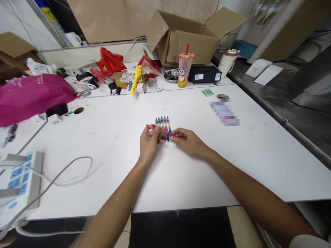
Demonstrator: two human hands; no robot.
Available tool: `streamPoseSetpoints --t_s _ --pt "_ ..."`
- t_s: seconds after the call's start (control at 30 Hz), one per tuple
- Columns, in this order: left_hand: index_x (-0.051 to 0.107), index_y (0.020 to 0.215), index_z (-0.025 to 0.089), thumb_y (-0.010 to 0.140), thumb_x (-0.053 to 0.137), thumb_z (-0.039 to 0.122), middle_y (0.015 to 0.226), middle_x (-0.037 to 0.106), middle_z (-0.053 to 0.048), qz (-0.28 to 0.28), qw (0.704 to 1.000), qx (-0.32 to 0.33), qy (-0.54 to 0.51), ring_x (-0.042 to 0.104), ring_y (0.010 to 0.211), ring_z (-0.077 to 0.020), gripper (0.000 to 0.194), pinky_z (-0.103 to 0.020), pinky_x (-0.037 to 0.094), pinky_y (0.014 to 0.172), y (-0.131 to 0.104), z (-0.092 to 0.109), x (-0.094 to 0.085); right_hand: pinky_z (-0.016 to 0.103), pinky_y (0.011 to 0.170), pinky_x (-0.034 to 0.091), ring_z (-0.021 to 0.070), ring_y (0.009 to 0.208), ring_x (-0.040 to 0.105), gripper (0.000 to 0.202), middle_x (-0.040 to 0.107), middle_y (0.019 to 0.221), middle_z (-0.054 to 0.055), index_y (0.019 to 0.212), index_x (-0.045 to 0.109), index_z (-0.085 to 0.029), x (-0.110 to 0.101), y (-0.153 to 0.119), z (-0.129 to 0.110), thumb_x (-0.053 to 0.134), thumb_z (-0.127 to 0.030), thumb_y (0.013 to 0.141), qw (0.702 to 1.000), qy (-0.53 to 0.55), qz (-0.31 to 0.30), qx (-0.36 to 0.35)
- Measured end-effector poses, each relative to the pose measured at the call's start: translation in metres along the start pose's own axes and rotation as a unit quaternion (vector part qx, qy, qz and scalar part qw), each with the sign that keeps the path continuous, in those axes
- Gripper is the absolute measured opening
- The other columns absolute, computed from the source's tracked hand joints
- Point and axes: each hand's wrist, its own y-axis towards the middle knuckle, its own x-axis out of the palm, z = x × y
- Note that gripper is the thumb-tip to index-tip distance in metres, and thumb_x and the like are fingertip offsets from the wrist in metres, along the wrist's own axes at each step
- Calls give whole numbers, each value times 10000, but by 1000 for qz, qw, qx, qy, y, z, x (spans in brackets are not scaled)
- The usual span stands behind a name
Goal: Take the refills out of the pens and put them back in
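Observation:
Between my two hands, just above the white table (111,172), a red pen (165,132) is held nearly level. My left hand (151,139) pinches it toward its left end, while the fingers of my right hand (187,139) close on its right end. Under and behind the pen lies a row of several pens side by side, with black ones (159,121) at the left, a blue one (164,120) beside them and a red-tipped one (168,122) at the right. My left fingers and the held pen hide part of this row.
Along the back stand an open cardboard box (193,46), a drink cup (183,74), a black box (204,74) and red plastic bags (107,63). Tape (222,97) lies back right. A magenta bag (33,94), power strip (23,179) and looping cable (74,160) occupy the left.

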Motion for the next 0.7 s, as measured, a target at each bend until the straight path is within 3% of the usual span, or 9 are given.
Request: streamPoseSetpoints --t_s 0.33,0.4,0.5,0.7 --pt "591 961 185 883 700 494 930 764 -80 -50 998 46 13 733 790 -164 337 -225 534 597 2 2 -4 274 539 318 107 518 364 440 458 585 -54 899 662 -192 -3 0 -1 478 -581 990 991 62 -116 34" --pt "568 1073 202 877 714 471 891 758 -56 -15 998 54 8 724 760 -159 363 -240 547 614 1 2 -2 280 547 330 114 524 379 453 487 590 -44 920 670 -192 0 0 -2 449 -578 1004 993 64 -97 33" --pt "454 1286 253 860 742 442 882 753 -20 42 996 73 -1 724 755 -164 548 -277 572 659 0 3 -2 287 567 358 120 551 412 458 566 671 -17 1016 671 -192 1 -1 -4 426 -580 1013 997 60 -41 7" --pt "512 1216 250 862 742 440 866 752 -28 32 995 90 17 726 731 -171 462 -288 567 652 4 7 -9 289 576 357 129 582 422 434 538 680 -22 1019 653 -202 -8 1 -4 459 -589 995 999 39 26 -17"
